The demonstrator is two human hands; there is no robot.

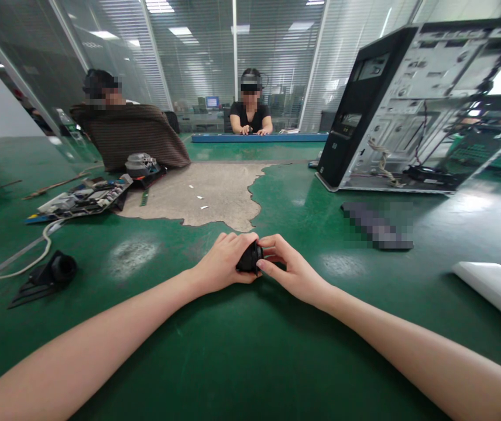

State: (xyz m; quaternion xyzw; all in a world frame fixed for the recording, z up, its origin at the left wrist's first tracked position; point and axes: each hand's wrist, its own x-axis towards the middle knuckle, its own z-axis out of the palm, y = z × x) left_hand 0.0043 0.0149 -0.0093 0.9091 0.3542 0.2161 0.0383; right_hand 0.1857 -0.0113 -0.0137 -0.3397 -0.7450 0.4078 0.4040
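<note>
In front of me, over the green tabletop (215, 351), my two hands meet around a small black rounded part (247, 260), perhaps a lens-like piece; its exact kind does not show. My left hand (222, 260) wraps it from the left, fingers over the top and thumb below. From the right, the thumb and fingertips of my right hand (292, 269) pinch its ringed end. Much of the part is hidden behind the fingers.
Left lie a black hooded piece with a round opening (52, 272), a pale cable (46, 240) and a circuit board (86, 196). An open computer case (386, 117) stands right, near a blurred dark object (376, 225) and white block (496, 286). Two people sit beyond.
</note>
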